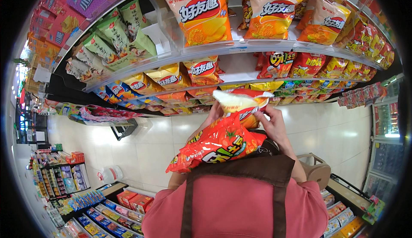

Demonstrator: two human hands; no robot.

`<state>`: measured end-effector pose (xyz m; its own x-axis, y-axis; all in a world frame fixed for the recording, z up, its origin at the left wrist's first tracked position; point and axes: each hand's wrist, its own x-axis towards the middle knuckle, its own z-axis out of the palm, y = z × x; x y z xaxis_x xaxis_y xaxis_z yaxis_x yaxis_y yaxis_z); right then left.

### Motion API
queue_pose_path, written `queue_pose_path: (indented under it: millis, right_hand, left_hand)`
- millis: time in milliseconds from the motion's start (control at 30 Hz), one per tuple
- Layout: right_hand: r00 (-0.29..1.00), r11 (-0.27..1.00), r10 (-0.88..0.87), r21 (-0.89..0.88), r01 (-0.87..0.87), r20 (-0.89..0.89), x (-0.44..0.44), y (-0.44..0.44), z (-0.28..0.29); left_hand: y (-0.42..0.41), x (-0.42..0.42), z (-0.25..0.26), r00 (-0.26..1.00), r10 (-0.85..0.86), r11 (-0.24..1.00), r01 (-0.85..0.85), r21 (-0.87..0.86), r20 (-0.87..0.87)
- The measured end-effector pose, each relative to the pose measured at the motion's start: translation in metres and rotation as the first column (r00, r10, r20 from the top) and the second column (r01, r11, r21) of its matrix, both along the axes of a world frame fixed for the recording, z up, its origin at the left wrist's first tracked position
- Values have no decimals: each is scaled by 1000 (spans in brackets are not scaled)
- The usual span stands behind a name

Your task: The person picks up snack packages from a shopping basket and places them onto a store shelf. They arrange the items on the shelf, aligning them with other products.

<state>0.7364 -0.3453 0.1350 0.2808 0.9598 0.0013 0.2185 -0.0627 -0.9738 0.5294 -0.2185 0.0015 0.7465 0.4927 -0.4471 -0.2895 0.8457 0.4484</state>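
Several snack bags are gathered in front of my chest, over a brown apron. My right hand (275,122) grips the edge of a cream and orange chip bag (239,104) near its right side. On the other side my left hand (210,117) is partly hidden behind the bags, with its fingers against them. A red chip bag (222,141) lies tilted across the left forearm, and more red packaging shows beside it. Just beyond the hands stands a shelf of chip bags, with an upright cream and orange bag (202,16) on its upper tier.
A clear shelf lip (238,48) runs across the front. Green snack packs (112,35) stand in boxes at upper left. A black basket (124,129) is on the floor at left, a brown plastic stool (313,168) at right. Low display racks with red boxes (140,202) are behind me.
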Motion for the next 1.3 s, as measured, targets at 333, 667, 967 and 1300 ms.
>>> queue_pose_path:
  millis: [333, 667, 967, 1300]
  right_hand:
    - [968, 970, -237, -39, 241, 80, 49, 87, -88]
    - [738, 916, -397, 185, 356, 546, 94, 236, -161]
    - [427, 947, -316, 253, 199, 847, 118, 307, -202]
    - [497, 947, -308, 214, 238, 811, 106, 305, -189]
  left_hand:
    - [13, 20, -17, 1000, 11, 1000, -11, -24, 13]
    - [-34, -73, 3, 983, 38, 998, -46, -37, -179]
    - [-94, -130, 12, 941, 145, 980, -180, -88, -305]
    - [-112, -137, 22, 918, 164, 975, -207, -84, -361]
